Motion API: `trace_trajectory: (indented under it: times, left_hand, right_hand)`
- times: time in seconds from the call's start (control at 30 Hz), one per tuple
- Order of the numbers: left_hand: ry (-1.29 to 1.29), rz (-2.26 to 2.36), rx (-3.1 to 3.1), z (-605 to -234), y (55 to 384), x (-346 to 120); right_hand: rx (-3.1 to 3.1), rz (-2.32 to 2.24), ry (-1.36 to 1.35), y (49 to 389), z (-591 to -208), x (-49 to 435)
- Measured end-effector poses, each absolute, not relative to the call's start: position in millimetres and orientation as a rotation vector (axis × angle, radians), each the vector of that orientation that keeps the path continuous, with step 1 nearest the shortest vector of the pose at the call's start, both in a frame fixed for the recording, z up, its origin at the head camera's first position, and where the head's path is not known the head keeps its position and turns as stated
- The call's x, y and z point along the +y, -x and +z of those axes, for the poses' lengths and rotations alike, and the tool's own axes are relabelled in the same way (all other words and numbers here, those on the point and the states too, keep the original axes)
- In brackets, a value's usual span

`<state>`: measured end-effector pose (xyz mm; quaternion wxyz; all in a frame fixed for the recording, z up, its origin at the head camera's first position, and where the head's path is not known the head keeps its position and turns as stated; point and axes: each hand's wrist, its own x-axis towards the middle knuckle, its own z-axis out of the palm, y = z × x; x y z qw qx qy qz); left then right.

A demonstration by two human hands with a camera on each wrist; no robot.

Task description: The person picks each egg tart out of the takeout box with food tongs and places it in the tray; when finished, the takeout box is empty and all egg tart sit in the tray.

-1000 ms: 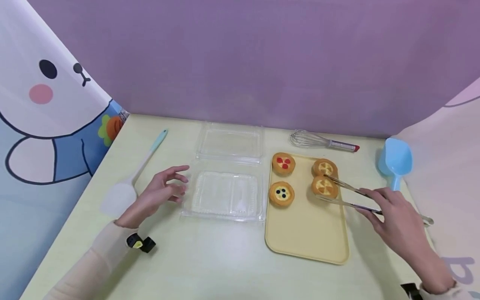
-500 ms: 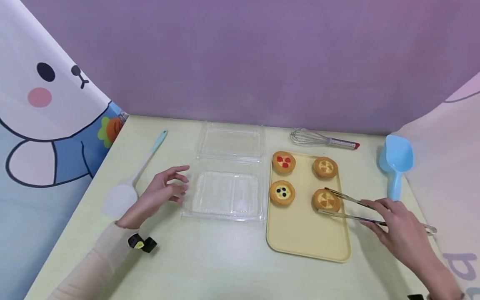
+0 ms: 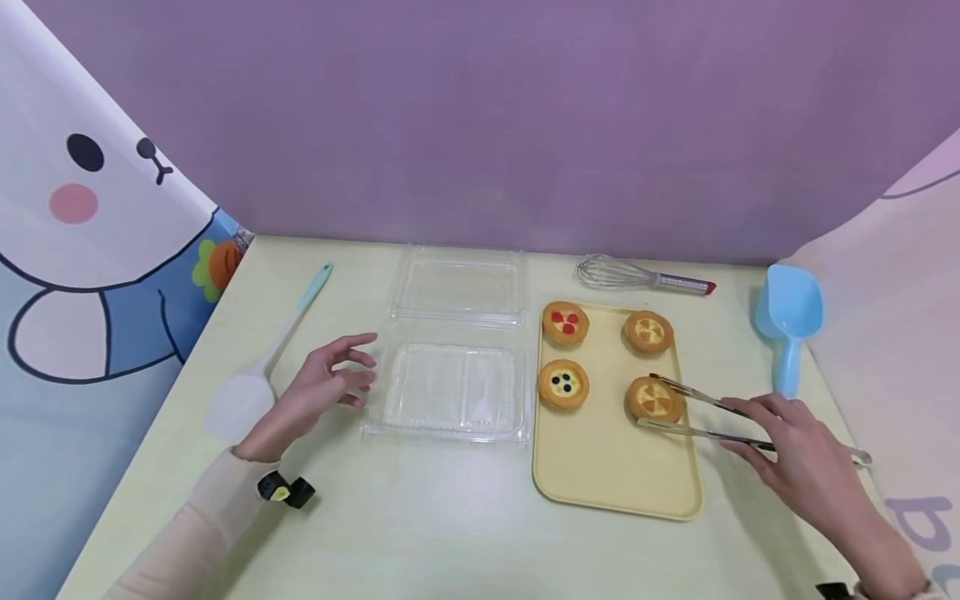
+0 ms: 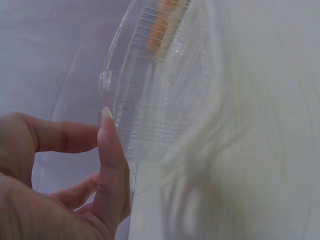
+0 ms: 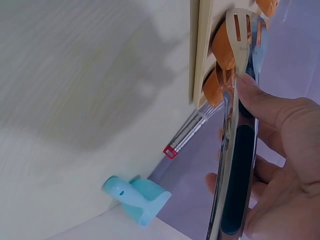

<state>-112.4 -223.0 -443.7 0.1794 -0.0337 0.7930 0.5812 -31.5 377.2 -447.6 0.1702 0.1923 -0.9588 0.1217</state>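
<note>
My right hand (image 3: 806, 467) grips metal tongs (image 5: 242, 140), thumb on one arm and fingers round the other side. The tongs' tips straddle the near right tart (image 3: 654, 400), which has a wedge-patterned top and rests on the yellow tray (image 3: 615, 475). A similar tart (image 3: 648, 332) lies behind it. On the tray's left side are a tart with red pieces (image 3: 566, 323) and one with dark dots (image 3: 563, 384). My left hand (image 3: 318, 383) has loosely bent, parted fingers, its fingertips right at the left rim of a clear hinged plastic box (image 3: 453, 392), whose lid lies folded back.
A white spatula (image 3: 243, 400) with a light-blue handle lies left of my left hand. Behind the tray is a whisk (image 3: 637, 275). A blue scoop (image 3: 790, 308) lies at the right edge, beyond my right hand. A purple cloth backdrop (image 3: 480, 125) borders the table's far edge.
My right hand and the tongs shifted slightly toward the near side, and the near right tart moved with them, away from the one behind it. My left hand stays in place.
</note>
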Motion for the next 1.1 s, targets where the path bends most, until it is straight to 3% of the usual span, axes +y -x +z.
trace_trajectory:
  times: [1.1]
  left_hand:
    - [0.108, 1.655, 2.236, -445, 111, -221]
  right_hand:
    - [-2.765, 0.523, -0.505, 28, -427, 385]
